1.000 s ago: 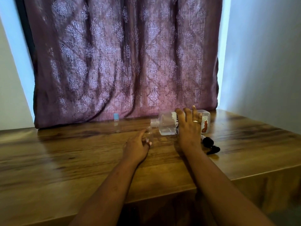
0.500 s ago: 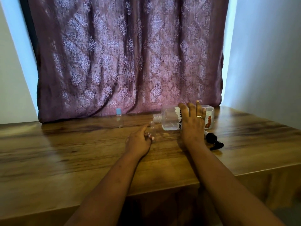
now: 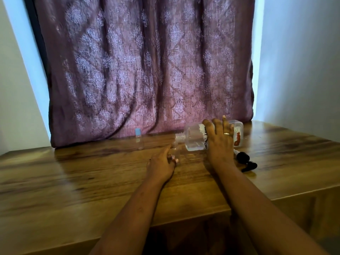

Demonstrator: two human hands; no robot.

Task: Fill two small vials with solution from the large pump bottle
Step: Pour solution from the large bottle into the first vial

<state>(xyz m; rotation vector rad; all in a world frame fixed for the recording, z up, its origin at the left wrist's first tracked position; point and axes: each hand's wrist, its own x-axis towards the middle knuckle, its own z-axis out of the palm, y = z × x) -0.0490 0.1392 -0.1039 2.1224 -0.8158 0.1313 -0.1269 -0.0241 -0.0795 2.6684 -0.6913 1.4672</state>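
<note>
Fingers (image 3: 217,129) of the right hand (image 3: 219,142) clasp the tipped large bottle (image 3: 193,139), the left hand (image 3: 161,164) pinches the open vial (image 3: 175,151) at frame centre; pouring now needs aligned mouths.

A broad wooden counter (image 3: 77,181) with glossy, streaked grain runs across the room, its front edge dropping into shadow. Behind it hangs a mauve curtain (image 3: 147,70) with a pale damask print, bunched in folds where its hem meets the wood. Pale walls (image 3: 301,70) flank it, cool daylight glowing along both curtain edges.
</note>
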